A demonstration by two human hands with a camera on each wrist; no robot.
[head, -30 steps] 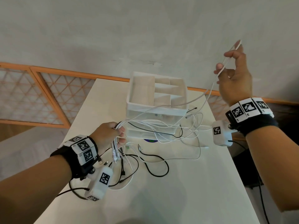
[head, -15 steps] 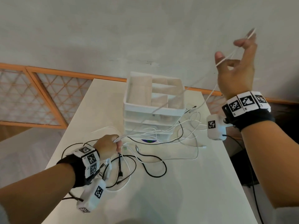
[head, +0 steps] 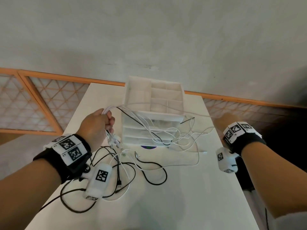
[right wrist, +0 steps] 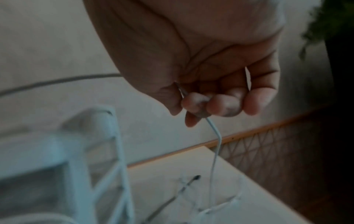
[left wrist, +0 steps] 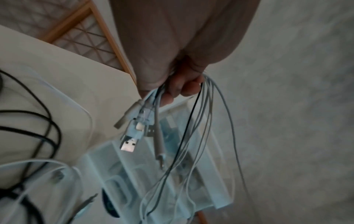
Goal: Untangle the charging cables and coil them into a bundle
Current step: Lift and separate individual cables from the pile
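Note:
My left hand (head: 104, 122) is raised beside the white drawer organizer and grips a bunch of white charging cables (head: 172, 138). Their plugs (head: 114, 142) dangle below the fist. The left wrist view shows the fingers (left wrist: 178, 89) curled round the strands, with a USB plug (left wrist: 130, 145) hanging down. My right hand (head: 226, 119) is low at the organizer's right side. It pinches one white cable (right wrist: 215, 136) between thumb and fingers (right wrist: 197, 103). That strand (head: 197, 115) runs across the organizer toward my left hand. Black cables (head: 154, 171) lie looped on the table.
The white drawer organizer (head: 154, 114) stands mid-table against the wall side, with cable loops draped over its front. The white table (head: 182, 200) is narrow; its right edge drops off close to my right wrist. An orange lattice rail (head: 36, 100) runs behind.
My right hand came down from high above the table to the organizer's right side, still holding its white cable. My left hand rose and moved toward the organizer with the bunch.

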